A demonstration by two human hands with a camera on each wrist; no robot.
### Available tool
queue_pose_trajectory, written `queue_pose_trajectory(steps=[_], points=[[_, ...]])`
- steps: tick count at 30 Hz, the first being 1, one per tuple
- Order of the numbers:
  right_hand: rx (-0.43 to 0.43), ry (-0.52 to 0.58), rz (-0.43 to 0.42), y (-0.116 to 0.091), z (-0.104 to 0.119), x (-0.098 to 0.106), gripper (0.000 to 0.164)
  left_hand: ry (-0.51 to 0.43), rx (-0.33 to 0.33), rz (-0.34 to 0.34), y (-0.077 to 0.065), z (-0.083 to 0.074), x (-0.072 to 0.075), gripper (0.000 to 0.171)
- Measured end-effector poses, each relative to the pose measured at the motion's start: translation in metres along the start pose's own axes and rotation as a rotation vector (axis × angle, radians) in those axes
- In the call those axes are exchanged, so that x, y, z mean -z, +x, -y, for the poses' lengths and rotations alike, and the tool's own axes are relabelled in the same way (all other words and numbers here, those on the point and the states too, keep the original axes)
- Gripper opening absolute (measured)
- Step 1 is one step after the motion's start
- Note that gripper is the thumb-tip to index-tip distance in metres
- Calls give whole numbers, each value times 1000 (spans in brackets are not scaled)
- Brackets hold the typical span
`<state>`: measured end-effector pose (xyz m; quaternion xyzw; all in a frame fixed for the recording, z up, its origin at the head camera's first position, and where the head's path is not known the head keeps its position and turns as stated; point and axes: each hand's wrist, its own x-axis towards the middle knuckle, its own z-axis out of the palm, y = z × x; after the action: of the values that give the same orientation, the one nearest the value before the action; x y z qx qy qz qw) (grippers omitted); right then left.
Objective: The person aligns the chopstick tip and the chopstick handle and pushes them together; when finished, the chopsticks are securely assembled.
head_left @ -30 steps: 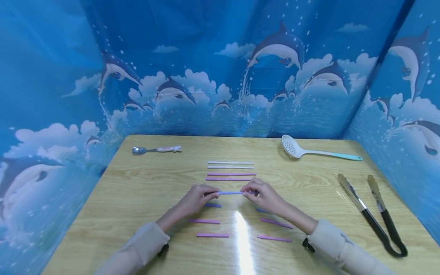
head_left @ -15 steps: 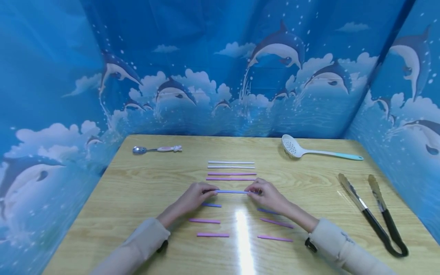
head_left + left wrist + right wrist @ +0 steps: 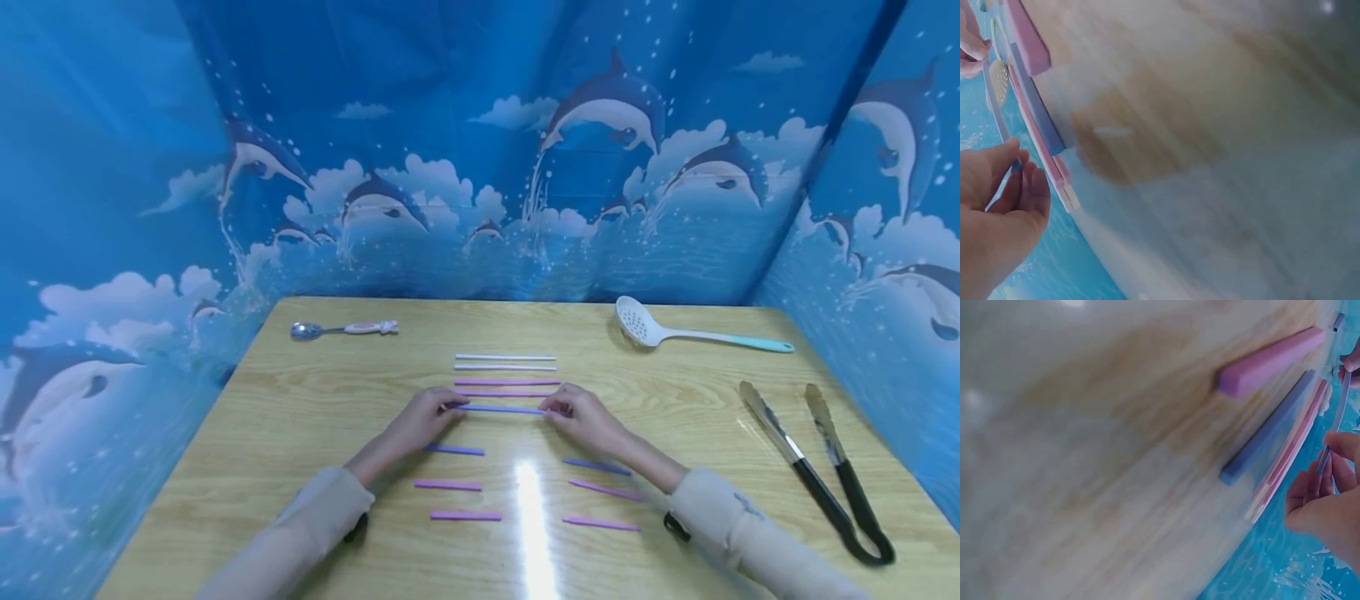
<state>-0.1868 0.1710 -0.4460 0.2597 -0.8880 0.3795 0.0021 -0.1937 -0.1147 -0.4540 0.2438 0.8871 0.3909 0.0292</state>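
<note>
A thin blue-violet strip (image 3: 502,409) is stretched level between both hands in the head view. My left hand (image 3: 426,417) pinches its left end between thumb and fingers, and my right hand (image 3: 585,418) pinches its right end. Just beyond it lie two long pink-purple strips (image 3: 506,382) and two long white strips (image 3: 505,357), stacked in parallel rows. Nearer me, a short blue strip (image 3: 457,450) and short pink strips (image 3: 465,516) lie on the left; another short blue strip (image 3: 597,467) and pink strips (image 3: 602,523) lie on the right. In the left wrist view the strip (image 3: 997,112) runs between both hands.
A spoon (image 3: 345,328) rests at the back left of the wooden table (image 3: 247,467). At the back right is a white skimmer (image 3: 637,323) with a mint handle. Black-handled tongs (image 3: 817,475) lie spread at the right. A dolphin-print curtain (image 3: 465,208) stands behind.
Both hands have moved away from me with the blue-violet strip, toward the long pink-purple strips. They have also drawn slightly apart, so more of the strip shows.
</note>
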Motion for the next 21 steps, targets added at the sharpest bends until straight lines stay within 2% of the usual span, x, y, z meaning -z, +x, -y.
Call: queue_pose_trajectory(steps=[3, 10, 14, 21], points=[[-2, -9, 19, 2, -4, -2, 9, 15, 12, 11, 1, 3, -1, 22], [-28, -1, 52, 6, -12, -8, 6, 49, -17, 23, 5, 8, -3, 18], [-36, -8, 64, 8, -14, -11, 6, 60, -3, 26, 7, 9, -4, 16], [-35, -34, 39, 10, -13, -13, 5, 89, 8, 32, 10, 10, -6, 16]])
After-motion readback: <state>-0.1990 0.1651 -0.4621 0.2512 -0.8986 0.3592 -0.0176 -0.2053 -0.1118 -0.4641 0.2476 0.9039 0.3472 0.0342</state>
